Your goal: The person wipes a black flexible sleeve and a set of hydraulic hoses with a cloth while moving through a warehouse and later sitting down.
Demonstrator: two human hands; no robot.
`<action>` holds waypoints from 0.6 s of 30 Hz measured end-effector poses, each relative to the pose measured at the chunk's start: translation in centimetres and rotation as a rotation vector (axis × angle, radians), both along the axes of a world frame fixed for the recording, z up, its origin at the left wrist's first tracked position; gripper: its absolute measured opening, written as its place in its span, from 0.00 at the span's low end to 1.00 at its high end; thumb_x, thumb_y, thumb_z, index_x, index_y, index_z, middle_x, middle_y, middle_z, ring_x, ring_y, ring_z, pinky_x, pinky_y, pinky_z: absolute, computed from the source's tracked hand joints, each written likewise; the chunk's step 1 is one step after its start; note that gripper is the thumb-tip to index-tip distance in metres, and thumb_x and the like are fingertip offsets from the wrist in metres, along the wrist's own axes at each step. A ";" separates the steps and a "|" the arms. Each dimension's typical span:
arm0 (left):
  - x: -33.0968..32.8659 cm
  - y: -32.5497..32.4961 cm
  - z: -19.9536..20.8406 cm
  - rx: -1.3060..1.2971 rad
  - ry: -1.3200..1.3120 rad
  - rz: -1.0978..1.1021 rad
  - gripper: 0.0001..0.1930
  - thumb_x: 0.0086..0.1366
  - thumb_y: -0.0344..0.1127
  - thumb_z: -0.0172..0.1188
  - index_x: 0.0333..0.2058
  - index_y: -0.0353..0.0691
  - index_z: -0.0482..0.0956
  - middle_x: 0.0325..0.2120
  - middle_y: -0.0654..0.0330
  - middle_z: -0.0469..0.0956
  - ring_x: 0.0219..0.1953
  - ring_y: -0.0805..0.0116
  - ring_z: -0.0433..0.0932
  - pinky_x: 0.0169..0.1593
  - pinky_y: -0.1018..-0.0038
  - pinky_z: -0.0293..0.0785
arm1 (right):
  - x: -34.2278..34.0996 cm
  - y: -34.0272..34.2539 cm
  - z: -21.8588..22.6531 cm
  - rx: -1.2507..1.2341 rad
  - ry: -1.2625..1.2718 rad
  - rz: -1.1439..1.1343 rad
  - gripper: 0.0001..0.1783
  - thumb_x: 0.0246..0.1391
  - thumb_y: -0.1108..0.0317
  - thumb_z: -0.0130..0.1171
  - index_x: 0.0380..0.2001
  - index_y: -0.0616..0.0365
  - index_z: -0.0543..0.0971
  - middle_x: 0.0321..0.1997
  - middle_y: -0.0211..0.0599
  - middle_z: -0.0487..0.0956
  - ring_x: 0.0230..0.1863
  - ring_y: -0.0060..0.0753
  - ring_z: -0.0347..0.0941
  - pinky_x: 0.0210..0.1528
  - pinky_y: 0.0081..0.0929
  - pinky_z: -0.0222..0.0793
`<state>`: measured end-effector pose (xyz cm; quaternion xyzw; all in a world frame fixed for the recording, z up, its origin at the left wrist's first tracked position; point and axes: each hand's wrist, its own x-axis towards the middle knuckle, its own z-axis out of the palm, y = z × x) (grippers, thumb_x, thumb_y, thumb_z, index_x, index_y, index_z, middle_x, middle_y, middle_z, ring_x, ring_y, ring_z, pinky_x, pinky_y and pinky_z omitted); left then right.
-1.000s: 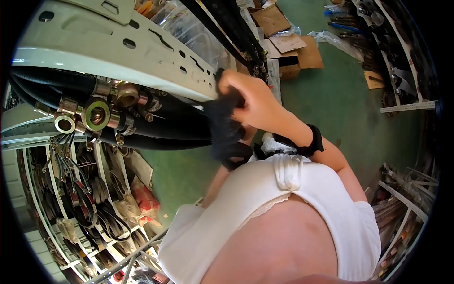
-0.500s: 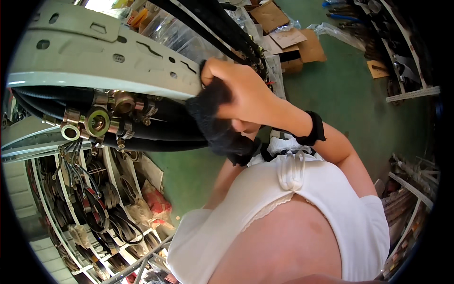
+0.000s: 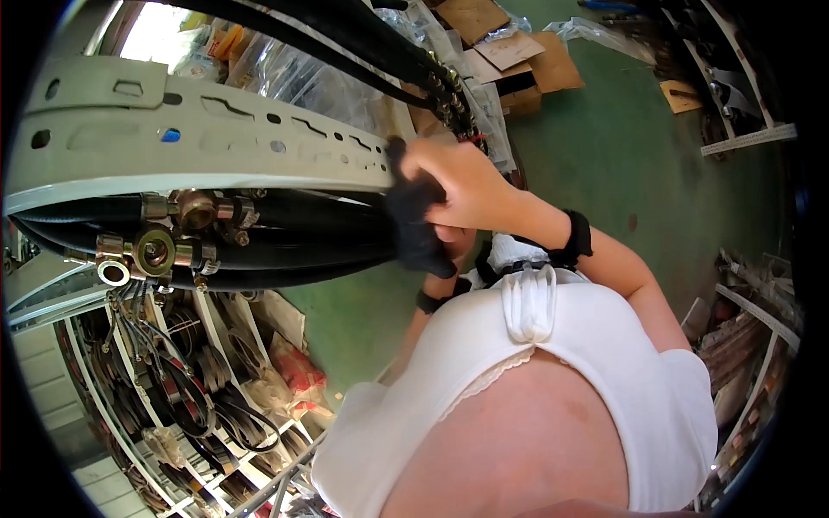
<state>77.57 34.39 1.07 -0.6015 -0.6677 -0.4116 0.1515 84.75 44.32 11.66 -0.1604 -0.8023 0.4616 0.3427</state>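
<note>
My right hand [image 3: 477, 186] is closed on a bunched black cloth [image 3: 416, 223] at the right end of a pale grey perforated metal beam [image 3: 233, 142]. Part of the cloth reaches up over the beam's end. My left hand [image 3: 460, 249] is just below, mostly hidden behind the cloth and the right hand; its fingers cannot be made out. Black hoses [image 3: 302, 237] run under the beam to the cloth. At their left end sit brass-coloured ring fittings [image 3: 155, 250] with metal clamps.
More black hoses [image 3: 345, 43] slant across the top. Opened cardboard boxes [image 3: 557, 65] and clear plastic lie on the green floor [image 3: 604, 155]. Shelves with belts and hoses [image 3: 199, 380] stand at lower left; racks [image 3: 751, 138] line the right side.
My right hand and the black cloth have shifted slightly right and down with the end of the beam. The whole view has turned a little, and more of the left wrist shows.
</note>
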 end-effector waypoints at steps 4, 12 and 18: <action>-0.3 0.4 0.7 0.006 0.018 0.038 0.21 0.55 0.37 0.52 0.45 0.30 0.65 0.41 0.51 0.69 0.40 0.58 0.71 0.43 0.69 0.67 | -1.2 0.7 4.4 0.123 0.226 -0.045 0.20 0.27 0.69 0.62 0.29 0.53 0.66 0.25 0.36 0.71 0.27 0.45 0.68 0.27 0.32 0.63; 0.1 0.5 -2.1 -0.064 0.202 0.123 0.23 0.55 0.37 0.54 0.46 0.29 0.64 0.42 0.51 0.69 0.41 0.57 0.71 0.44 0.68 0.67 | -0.1 -0.2 -4.1 -0.110 -0.140 -0.073 0.21 0.24 0.75 0.58 0.30 0.56 0.66 0.26 0.43 0.70 0.30 0.49 0.67 0.30 0.31 0.62; 0.0 0.9 -1.5 -0.048 0.189 0.053 0.24 0.54 0.36 0.55 0.47 0.28 0.63 0.42 0.51 0.70 0.40 0.57 0.72 0.44 0.68 0.67 | 1.5 0.5 -5.3 -0.141 -0.155 -0.086 0.18 0.31 0.75 0.57 0.31 0.57 0.66 0.28 0.37 0.69 0.28 0.35 0.67 0.30 0.25 0.62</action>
